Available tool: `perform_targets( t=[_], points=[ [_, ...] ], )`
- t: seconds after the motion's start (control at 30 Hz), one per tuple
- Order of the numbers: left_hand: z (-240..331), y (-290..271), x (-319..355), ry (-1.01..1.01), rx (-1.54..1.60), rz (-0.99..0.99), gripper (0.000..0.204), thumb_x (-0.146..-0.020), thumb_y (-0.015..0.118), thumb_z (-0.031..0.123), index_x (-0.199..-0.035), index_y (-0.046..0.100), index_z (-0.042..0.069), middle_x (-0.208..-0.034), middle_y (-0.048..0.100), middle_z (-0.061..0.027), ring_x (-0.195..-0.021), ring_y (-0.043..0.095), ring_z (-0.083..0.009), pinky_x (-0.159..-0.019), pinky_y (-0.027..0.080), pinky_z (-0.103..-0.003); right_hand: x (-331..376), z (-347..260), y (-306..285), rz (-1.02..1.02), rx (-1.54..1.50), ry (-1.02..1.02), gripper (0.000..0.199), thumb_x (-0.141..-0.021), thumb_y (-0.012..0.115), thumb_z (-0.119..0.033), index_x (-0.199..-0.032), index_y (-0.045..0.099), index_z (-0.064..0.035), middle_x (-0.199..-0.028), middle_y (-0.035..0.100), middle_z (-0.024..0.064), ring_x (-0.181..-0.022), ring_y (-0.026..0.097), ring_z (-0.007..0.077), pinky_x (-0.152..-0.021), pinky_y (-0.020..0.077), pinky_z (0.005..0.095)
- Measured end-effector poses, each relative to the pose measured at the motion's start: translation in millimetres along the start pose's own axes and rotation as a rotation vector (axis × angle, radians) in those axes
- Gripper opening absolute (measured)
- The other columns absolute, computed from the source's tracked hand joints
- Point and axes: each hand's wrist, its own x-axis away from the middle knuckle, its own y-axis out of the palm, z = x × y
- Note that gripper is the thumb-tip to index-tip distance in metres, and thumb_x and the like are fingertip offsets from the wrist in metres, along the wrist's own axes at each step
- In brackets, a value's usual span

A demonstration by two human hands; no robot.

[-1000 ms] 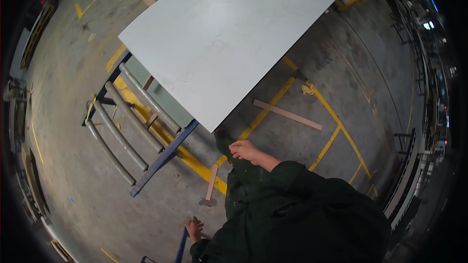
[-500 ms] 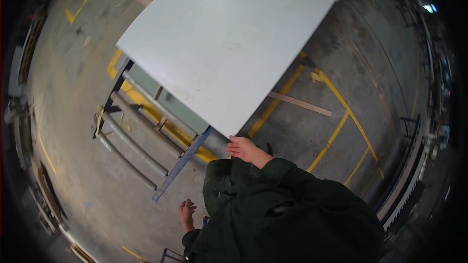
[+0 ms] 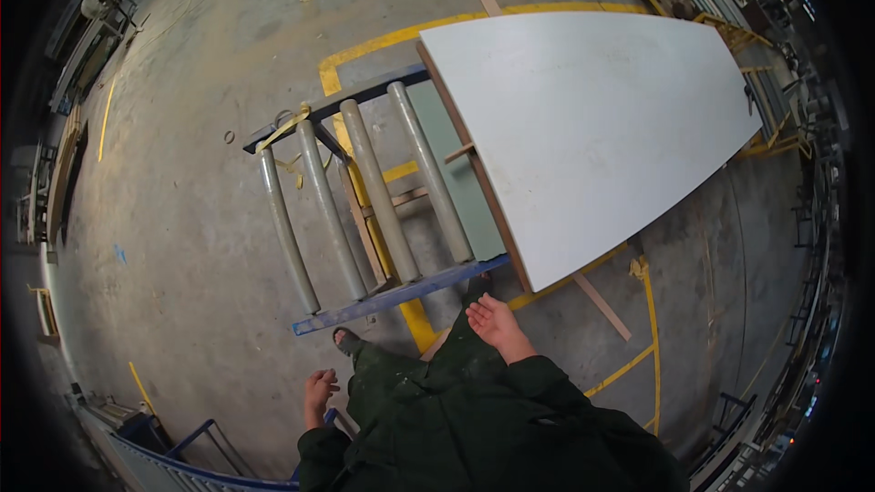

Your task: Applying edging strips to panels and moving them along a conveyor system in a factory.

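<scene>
A large white panel [image 3: 592,128] with a brown edge lies on a roller conveyor [image 3: 392,295] with a blue frame and grey rollers. Beneath the panel, a pale green sheet [image 3: 462,173] shows along its left side. My right hand [image 3: 497,325] is just left of the panel's near corner, apart from it, with loosely stretched fingers and nothing in them. Lower left, my left hand [image 3: 319,392] hangs in front of the conveyor's near end, holding nothing, its fingers loosely bent and apart.
Yellow lines [image 3: 419,326] mark the concrete floor. Wood strips lie there, one [image 3: 602,306] right of my right hand. A blue rail [image 3: 200,472] curves at the lower left. Yellow-framed racks [image 3: 770,141] stand beyond the panel. My shoe [image 3: 344,341] is close to the conveyor.
My right hand has come off the panel's corner. The view has turned, so the panel now lies further right and more of the rollers show. My left hand still hangs low.
</scene>
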Motion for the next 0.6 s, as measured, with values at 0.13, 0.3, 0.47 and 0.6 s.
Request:
perform_targets(
  t=[0.13,0.3,0.47,0.6],
  points=[
    [-73.1,-122.5,-54.2,0.020,0.115,0.022,0.035,-0.093,0.066,0.037,-0.110,0.067,0.006,-0.095,0.071,-0.0060,-0.075,0.069,-0.0181,-0.067,0.047,-0.033,-17.9,98.6,60.9,-0.033,0.010,-0.013,0.026,-0.096,0.070,-0.034,-0.100,0.064,-0.0091,-0.097,0.070,0.0084,-0.095,0.068,0.0272,-0.083,0.0536,0.0420],
    [-149.1,-296.6,-67.5,-0.023,0.168,0.126,0.036,-0.095,0.064,0.036,-0.114,0.066,0.006,-0.094,0.071,-0.0060,-0.072,0.067,-0.0176,-0.066,0.045,-0.032,-0.8,233.3,169.6,-0.033,0.073,0.022,0.026,-0.098,0.067,-0.033,-0.103,0.064,-0.0074,-0.098,0.069,0.0095,-0.095,0.067,0.0286,-0.082,0.0542,0.0409],
    [-202.1,-458.2,-61.9,-0.193,0.332,0.362,0.036,-0.095,0.062,0.034,-0.119,0.057,0.007,-0.090,0.069,-0.0078,-0.068,0.067,-0.0234,-0.059,0.045,-0.038,21.1,314.3,297.1,-0.233,0.177,0.042,0.021,-0.098,0.065,-0.026,-0.103,0.067,-0.0060,-0.096,0.071,0.0093,-0.090,0.069,0.0261,-0.078,0.0553,0.0392],
    [-182.9,-534.5,-116.6,-0.230,0.385,0.376,0.043,-0.095,0.062,0.036,-0.127,0.053,0.009,-0.095,0.069,-0.0115,-0.068,0.068,-0.0250,-0.061,0.047,-0.040,-0.3,351.0,359.5,-0.234,0.221,0.028,0.021,-0.096,0.067,-0.027,-0.096,0.067,-0.0059,-0.091,0.072,0.0080,-0.088,0.069,0.0234,-0.076,0.0557,0.0379]
  ],
)
